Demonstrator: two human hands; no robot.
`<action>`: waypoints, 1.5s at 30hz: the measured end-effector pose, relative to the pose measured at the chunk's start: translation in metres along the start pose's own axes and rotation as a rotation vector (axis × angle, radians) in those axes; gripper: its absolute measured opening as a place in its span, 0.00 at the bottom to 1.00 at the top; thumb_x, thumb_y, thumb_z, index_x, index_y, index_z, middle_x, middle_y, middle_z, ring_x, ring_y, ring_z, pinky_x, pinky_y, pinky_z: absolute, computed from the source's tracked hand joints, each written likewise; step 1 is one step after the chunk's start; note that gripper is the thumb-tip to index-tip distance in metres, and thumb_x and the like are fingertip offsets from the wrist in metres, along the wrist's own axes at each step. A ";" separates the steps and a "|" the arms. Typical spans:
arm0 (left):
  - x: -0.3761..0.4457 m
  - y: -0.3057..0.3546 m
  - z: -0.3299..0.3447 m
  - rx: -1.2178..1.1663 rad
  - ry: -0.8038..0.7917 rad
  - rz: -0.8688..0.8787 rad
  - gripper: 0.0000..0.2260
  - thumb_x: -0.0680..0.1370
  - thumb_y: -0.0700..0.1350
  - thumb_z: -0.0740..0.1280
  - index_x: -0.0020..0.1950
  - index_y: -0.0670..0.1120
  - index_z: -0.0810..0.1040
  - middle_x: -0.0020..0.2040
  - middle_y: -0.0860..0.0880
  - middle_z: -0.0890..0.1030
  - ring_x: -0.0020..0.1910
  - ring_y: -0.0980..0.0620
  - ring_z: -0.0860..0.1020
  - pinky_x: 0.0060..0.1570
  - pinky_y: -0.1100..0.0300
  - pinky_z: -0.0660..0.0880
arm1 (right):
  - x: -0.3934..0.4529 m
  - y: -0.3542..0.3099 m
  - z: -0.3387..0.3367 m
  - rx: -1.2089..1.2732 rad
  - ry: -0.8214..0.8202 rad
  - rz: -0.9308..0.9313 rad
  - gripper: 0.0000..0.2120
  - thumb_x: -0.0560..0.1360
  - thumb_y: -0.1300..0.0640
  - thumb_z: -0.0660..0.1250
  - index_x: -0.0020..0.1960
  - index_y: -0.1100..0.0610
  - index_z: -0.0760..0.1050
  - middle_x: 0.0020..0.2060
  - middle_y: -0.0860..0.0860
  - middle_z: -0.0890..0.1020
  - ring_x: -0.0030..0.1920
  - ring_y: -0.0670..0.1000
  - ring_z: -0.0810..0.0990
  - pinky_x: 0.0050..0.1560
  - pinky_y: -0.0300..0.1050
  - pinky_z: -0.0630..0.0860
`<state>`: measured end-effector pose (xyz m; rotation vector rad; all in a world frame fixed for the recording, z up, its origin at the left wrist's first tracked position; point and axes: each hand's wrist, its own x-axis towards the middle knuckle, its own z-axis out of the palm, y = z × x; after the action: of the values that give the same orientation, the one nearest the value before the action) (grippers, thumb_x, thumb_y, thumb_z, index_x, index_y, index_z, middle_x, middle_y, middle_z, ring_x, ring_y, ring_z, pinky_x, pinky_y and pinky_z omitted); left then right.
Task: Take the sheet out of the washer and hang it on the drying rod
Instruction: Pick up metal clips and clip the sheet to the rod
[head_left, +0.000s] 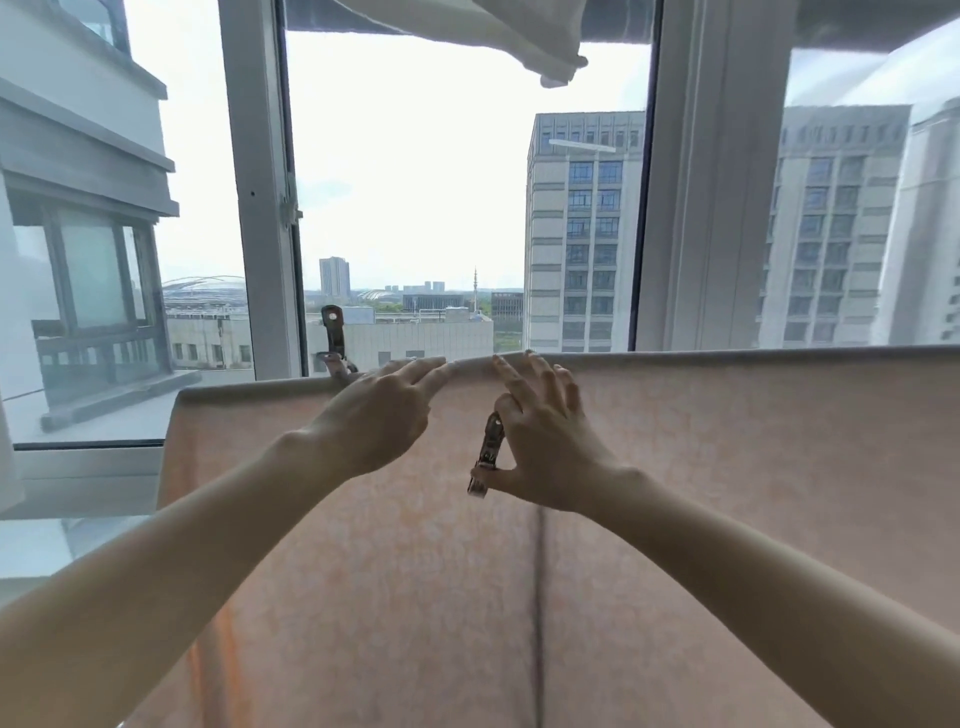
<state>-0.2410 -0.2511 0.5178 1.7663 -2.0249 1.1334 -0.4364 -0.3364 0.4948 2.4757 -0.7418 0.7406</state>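
The sheet (675, 467) hangs folded over a horizontal line that I take for the drying rod (the rod itself is hidden under the fold); the pale pinkish cloth falls toward the viewer and fills the lower half of the view, its top edge running from the left end near the window frame (260, 208) across to the right border; a dark vertical crease runs down the cloth below the hands.

The left hand (379, 410) reaches up with fingers straight, their tips resting on the top fold of the sheet; its grip is loose and holds nothing. The right hand (545, 441) sits just beside it; thumb and a curled finger pinch a metal clip (488, 452), which stands nearly upright in front of the cloth, while the other fingers stretch up and touch the fold. Whether the clip's mouth is squeezed apart I cannot tell.

A second metal clip (335, 345) stands on the fold just left of the left hand, its handles up against the glass; it appears to bite the sheet's top edge, though the left hand hides part of it.

Above, another pale cloth (519, 36) hangs down from the top of the view, bunched at its lower corner, well apart from the sheet. Through the glass stand tall grey buildings (582, 234) on the right and a balcony wall on the left, under a white sky.

No washer or basket shows here; nothing in view holds anything but the fold and the clips.
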 end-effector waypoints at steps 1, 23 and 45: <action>0.004 -0.001 0.007 -0.025 0.012 0.003 0.26 0.81 0.44 0.62 0.77 0.47 0.60 0.73 0.46 0.69 0.68 0.46 0.72 0.66 0.52 0.70 | -0.005 0.003 -0.002 0.001 -0.004 0.010 0.35 0.69 0.31 0.65 0.62 0.58 0.72 0.78 0.54 0.51 0.77 0.62 0.44 0.74 0.64 0.46; 0.118 0.090 0.045 -0.167 0.302 0.100 0.20 0.75 0.38 0.72 0.67 0.47 0.77 0.57 0.50 0.83 0.47 0.47 0.83 0.45 0.50 0.79 | -0.110 0.098 -0.024 0.278 0.124 0.345 0.24 0.70 0.64 0.68 0.60 0.51 0.62 0.52 0.49 0.69 0.38 0.54 0.77 0.37 0.54 0.78; 0.241 0.252 0.075 -0.053 0.263 0.079 0.31 0.71 0.29 0.70 0.72 0.46 0.70 0.62 0.47 0.80 0.49 0.43 0.80 0.48 0.45 0.78 | -0.222 0.283 -0.038 0.257 0.183 0.431 0.27 0.70 0.50 0.72 0.65 0.49 0.65 0.57 0.44 0.72 0.42 0.47 0.76 0.42 0.46 0.77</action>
<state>-0.5089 -0.4856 0.5165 1.4390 -1.9606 1.2490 -0.7784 -0.4494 0.4629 2.4451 -1.1918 1.2701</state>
